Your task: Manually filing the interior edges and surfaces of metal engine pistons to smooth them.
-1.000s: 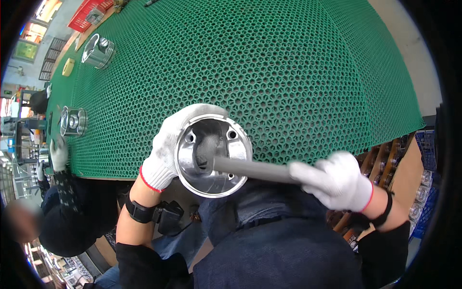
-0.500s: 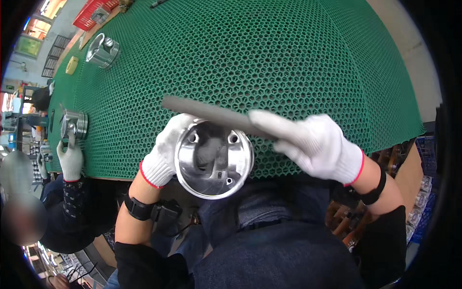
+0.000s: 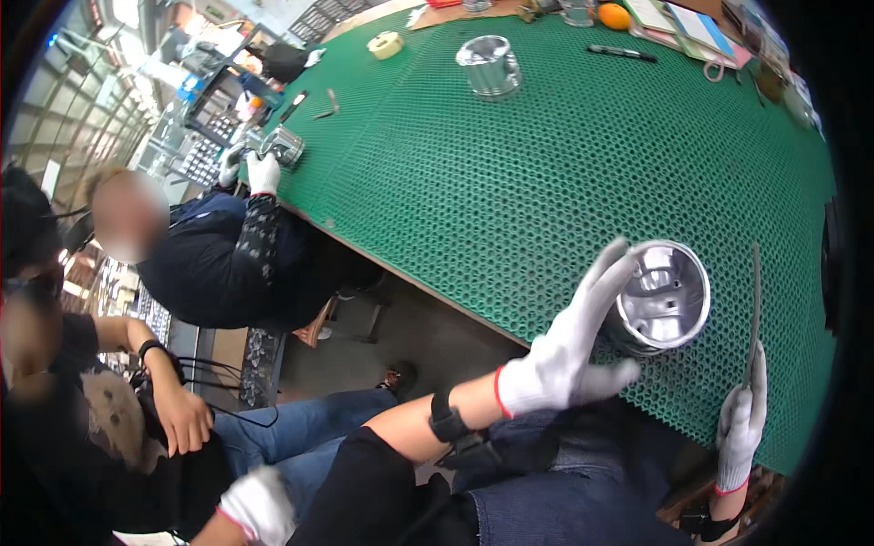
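A shiny metal piston (image 3: 669, 296), hollow side up, stands on the green honeycomb mat (image 3: 437, 191) near the table's front edge. My left hand (image 3: 574, 355), in a white knit glove with a red cuff, is open on its left side, fingers stretched out and thumb spread. Whether the fingers touch the piston I cannot tell. Right of the piston, my gloved right hand (image 3: 742, 419) is closed on the lower end of a long, thin grey flat bar (image 3: 756, 300), which points away from me nearly edge-on.
A second piston (image 3: 490, 68) stands farther back, near a yellow tape roll (image 3: 385, 45), a black pen (image 3: 622, 55) and an orange fruit (image 3: 614, 16). At left, a co-worker's gloved hands (image 3: 262, 171) hold another piston (image 3: 282, 146). Another person (image 3: 118, 391) is at the lower left.
My left hand has let go of the piston, which now stands on the mat. The grey bar has moved away from it, to the right, in my right hand. The view has swung left.
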`<state>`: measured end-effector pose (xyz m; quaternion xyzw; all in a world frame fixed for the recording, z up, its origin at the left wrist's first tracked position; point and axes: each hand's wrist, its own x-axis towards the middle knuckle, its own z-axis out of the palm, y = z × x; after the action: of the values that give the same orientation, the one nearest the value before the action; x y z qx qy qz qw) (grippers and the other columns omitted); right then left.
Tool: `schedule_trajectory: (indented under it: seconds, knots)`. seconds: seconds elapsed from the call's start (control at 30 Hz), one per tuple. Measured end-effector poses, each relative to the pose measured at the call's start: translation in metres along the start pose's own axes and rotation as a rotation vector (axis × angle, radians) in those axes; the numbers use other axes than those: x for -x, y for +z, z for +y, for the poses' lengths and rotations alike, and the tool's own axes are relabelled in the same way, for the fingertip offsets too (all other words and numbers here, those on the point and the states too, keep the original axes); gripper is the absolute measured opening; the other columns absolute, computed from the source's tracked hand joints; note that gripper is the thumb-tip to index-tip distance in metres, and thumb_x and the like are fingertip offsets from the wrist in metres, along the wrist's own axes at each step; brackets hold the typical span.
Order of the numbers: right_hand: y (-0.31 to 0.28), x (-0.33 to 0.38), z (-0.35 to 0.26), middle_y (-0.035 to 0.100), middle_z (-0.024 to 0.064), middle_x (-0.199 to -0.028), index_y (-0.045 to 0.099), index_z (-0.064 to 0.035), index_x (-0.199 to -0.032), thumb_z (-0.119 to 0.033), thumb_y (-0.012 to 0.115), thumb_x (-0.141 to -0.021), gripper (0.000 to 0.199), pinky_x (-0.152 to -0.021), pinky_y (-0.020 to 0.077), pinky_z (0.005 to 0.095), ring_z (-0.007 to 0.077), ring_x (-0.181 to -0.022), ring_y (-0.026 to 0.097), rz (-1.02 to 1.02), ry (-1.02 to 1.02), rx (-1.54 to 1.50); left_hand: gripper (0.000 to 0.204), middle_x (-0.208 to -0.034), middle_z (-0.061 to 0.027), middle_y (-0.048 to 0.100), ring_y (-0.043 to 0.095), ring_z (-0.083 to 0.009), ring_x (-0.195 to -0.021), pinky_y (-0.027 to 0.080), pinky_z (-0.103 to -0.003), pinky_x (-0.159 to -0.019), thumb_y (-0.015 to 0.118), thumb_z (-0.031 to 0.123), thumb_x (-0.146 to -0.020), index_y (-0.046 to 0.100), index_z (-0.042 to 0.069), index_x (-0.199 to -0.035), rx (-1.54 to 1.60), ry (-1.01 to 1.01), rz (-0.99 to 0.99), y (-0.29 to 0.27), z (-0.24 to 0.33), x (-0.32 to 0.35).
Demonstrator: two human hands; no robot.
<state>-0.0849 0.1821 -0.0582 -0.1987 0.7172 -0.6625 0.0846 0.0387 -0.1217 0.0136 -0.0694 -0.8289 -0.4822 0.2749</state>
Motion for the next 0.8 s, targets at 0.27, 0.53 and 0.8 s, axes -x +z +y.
schedule_trajectory:
  seconds: [0.27, 0.53, 0.8]
  knots:
    - [-0.013, 0.011, -0.026, 0.047, 0.0137, -0.143, 0.028, 0.0047, -0.148, -0.045, 0.06, -0.094, 0.08, -0.056, 0.0392, 0.021, 0.004, -0.063, 0.044, -0.146, 0.173, -0.008, 0.091, -0.115, -0.0193, 0.061, 0.06, -0.0336, -0.104, 0.047, -0.042, -0.094, 0.087, 0.02, -0.062, 0.042, -0.005, -0.138, -0.163, -0.198, -0.022, 0.006, 0.009, 0.014]
    - [-0.009, 0.008, -0.031, 0.053, 0.0184, -0.138, 0.042, 0.0022, -0.141, -0.023, 0.056, -0.094, 0.055, -0.086, 0.0507, 0.0325, 0.0249, -0.093, 0.068, -0.369, -0.014, 0.215, 0.051, -0.127, -0.0157, 0.056, 0.059, -0.0233, -0.111, 0.046, -0.036, -0.098, 0.063, 0.003, -0.087, 0.046, -0.003, -0.134, 0.091, -0.468, -0.018, -0.011, -0.009, 0.018]
    - [-0.017, 0.019, -0.075, 0.063, 0.0078, -0.062, 0.051, -0.012, -0.138, -0.028, 0.065, -0.085, 0.057, -0.047, 0.0471, 0.0341, 0.026, -0.048, 0.059, -0.561, -0.439, 0.598, 0.05, -0.118, -0.0119, 0.063, 0.064, -0.0239, -0.105, 0.052, -0.036, -0.09, 0.073, 0.023, -0.081, 0.057, 0.004, -0.124, -0.129, -0.292, -0.391, 0.003, -0.016, -0.038]
